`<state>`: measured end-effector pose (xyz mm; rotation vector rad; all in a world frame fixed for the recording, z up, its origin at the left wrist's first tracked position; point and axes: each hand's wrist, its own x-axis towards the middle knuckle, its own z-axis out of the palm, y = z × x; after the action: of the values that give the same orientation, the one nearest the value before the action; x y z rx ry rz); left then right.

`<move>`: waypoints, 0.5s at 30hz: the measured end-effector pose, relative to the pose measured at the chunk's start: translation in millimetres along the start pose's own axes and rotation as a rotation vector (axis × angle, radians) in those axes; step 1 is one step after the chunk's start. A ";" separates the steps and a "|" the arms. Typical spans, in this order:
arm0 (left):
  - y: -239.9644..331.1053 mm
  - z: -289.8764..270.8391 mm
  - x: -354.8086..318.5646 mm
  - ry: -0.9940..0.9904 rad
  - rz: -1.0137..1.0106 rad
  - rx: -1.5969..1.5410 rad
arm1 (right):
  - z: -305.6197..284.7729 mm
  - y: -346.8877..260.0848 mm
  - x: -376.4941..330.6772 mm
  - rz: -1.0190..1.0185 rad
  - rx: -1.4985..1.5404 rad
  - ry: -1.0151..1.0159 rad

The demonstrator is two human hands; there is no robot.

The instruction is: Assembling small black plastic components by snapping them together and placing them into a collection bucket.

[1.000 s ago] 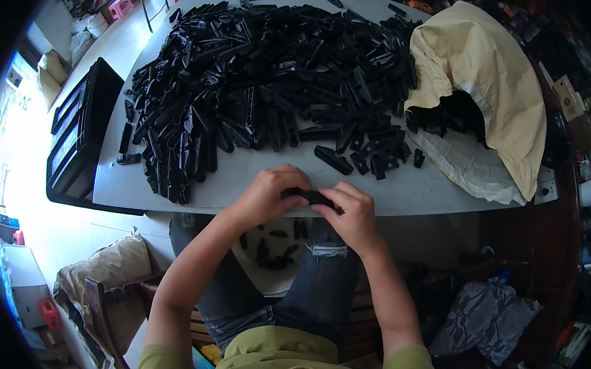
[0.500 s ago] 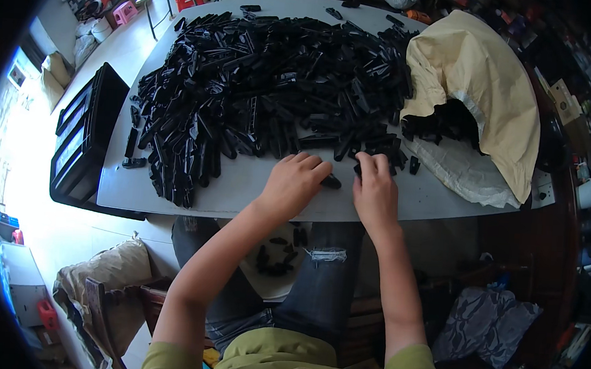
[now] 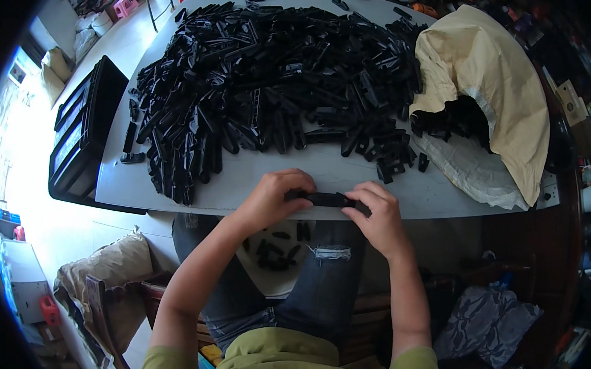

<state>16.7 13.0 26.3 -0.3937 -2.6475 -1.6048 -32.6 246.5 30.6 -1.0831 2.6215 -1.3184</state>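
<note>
Black plastic, a long narrow part (image 3: 327, 199), lay held between both hands at the near edge of the grey bench (image 3: 255, 182): the left hand (image 3: 272, 198) clenched its left end, the right hand (image 3: 377, 216) grasped its right end. Beyond, a big heap of black parts (image 3: 274, 88) covered the bench. At far right a tan sack (image 3: 498, 82) gaped, its contents dark and hard to make out. A black crate (image 3: 82, 137) stood left, partly cut off.
</note>
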 end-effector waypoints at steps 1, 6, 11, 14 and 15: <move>-0.2 -1.7 -0.1 -0.015 0.042 0.007 | -1.2 -0.3 0.7 0.004 -0.003 0.000; -6.3 -2.8 8.3 -0.063 0.132 -0.026 | 15.5 -0.6 8.4 -0.110 0.139 0.019; 4.6 -18.1 -1.5 -0.190 0.151 0.145 | 1.3 -6.5 -1.3 -0.093 -0.036 0.108; 10.3 -23.6 4.3 -0.159 0.149 0.210 | -28.8 6.6 2.4 -0.012 -0.332 0.321; 16.1 -18.5 16.2 0.007 0.146 0.398 | -32.3 14.1 2.7 -0.013 -0.405 0.263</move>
<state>2.5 7.2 51.3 -0.5423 -2.7647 -1.0039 -52.6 273.3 42.1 -1.0227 3.1813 -1.0157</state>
